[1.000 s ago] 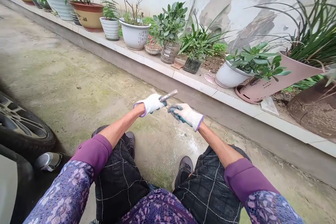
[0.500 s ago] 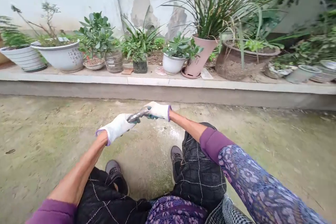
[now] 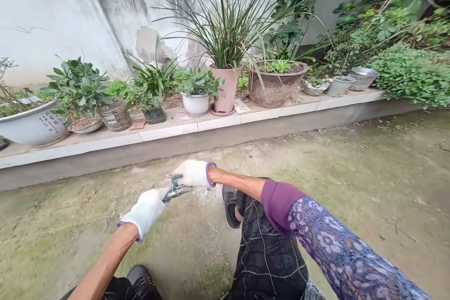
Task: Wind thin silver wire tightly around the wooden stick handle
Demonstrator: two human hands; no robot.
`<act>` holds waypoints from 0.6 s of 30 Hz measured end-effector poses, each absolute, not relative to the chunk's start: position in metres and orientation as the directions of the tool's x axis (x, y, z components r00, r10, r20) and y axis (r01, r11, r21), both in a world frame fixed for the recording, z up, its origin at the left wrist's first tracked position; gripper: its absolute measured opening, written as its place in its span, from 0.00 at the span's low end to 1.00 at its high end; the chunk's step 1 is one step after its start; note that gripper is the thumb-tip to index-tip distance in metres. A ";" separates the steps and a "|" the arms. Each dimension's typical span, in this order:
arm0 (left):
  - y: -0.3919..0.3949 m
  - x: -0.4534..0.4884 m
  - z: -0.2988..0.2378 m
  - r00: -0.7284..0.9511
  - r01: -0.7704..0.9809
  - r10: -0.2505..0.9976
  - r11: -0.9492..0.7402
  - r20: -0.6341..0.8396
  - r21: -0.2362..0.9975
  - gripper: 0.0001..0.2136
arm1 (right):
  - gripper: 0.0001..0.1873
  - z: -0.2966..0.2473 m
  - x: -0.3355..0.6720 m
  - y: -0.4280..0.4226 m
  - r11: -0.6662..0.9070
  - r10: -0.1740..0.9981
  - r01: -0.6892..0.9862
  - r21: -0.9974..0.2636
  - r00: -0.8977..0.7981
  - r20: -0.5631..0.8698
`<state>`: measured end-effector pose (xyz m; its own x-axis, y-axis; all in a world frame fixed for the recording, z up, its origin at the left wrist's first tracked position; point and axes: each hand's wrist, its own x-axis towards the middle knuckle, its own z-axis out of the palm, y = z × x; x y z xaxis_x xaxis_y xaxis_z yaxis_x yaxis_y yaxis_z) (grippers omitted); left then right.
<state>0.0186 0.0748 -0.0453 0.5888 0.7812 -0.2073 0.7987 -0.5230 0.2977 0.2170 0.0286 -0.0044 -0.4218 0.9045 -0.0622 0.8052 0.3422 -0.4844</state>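
Metal tool (image 3: 177,192), seemingly, between gloved hands (image 3: 146,211) (image 3: 192,173)

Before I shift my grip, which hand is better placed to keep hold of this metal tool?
Probably your left hand: its white glove closes around the metal tool, while your right hand only seems to touch it with curled fingers.

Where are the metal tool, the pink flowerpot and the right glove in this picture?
Metal tool (image 3: 177,193): head view, on its shiny shaft.
Pink flowerpot (image 3: 227,88): head view, on its side wall.
Right glove (image 3: 191,173): head view, on the back of the glove.
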 end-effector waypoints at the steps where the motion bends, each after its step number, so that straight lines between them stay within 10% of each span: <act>1: 0.073 0.018 -0.044 0.580 0.797 0.790 -0.501 -0.198 0.336 0.09 | 0.09 -0.006 0.225 0.032 0.357 0.896 0.783 -0.509 -0.441 -0.050; 10: 0.081 0.021 -0.040 0.396 0.646 0.888 -0.089 -0.234 0.758 0.29 | 0.12 -0.016 0.234 0.045 0.372 0.899 0.770 -0.518 -0.439 -0.007; 18: 0.091 0.027 -0.036 0.430 0.838 0.888 -0.326 -0.162 0.437 0.14 | 0.14 -0.005 0.198 0.025 0.442 0.881 0.883 -0.159 -0.461 -0.109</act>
<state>0.0270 0.0911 -0.0361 0.4300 0.8881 -0.1624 0.8384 -0.3260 0.4368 0.1980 0.0255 -0.0049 -0.4608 0.8808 -0.1092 0.8827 0.4420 -0.1594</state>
